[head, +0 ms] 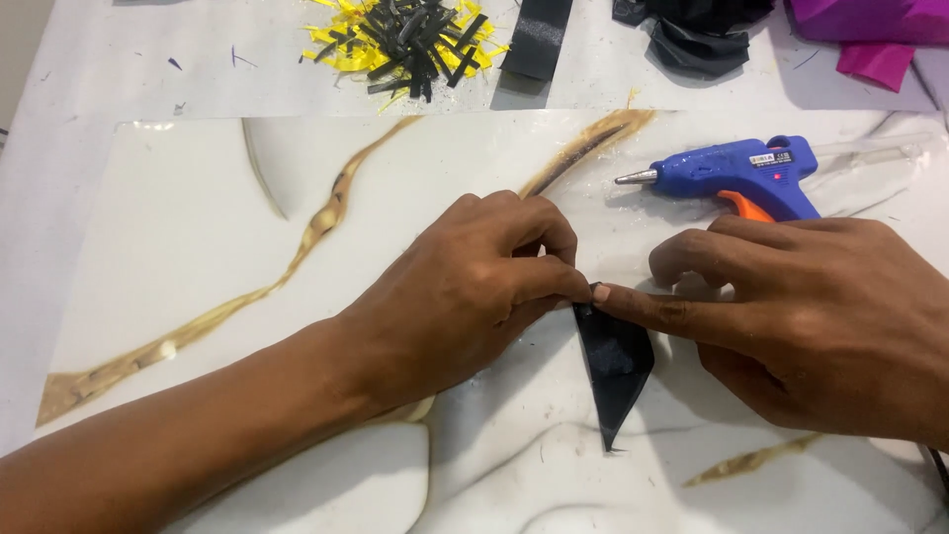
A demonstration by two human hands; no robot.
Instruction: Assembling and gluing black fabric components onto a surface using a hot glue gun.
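1. Left hand point(465, 287) is pinching the top of the black cone point(613, 361), fingertips closed on it.
2. Right hand point(811, 316) is pressing the same top with its index finger, other fingers curled.
3. Cone is lying on the desk point(198, 227), centre-near, tip pointing near.
4. Glue gun point(736, 173) is sitting just far of the right hand.
5. Black and yellow strips point(405, 40) are lying at the far edge.

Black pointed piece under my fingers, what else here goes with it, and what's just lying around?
In hand: left hand and right hand pinching the black pointed piece; blue glue gun close by.

Lying about: black and yellow strips, black ribbon, crumpled black sheet, magenta paper.
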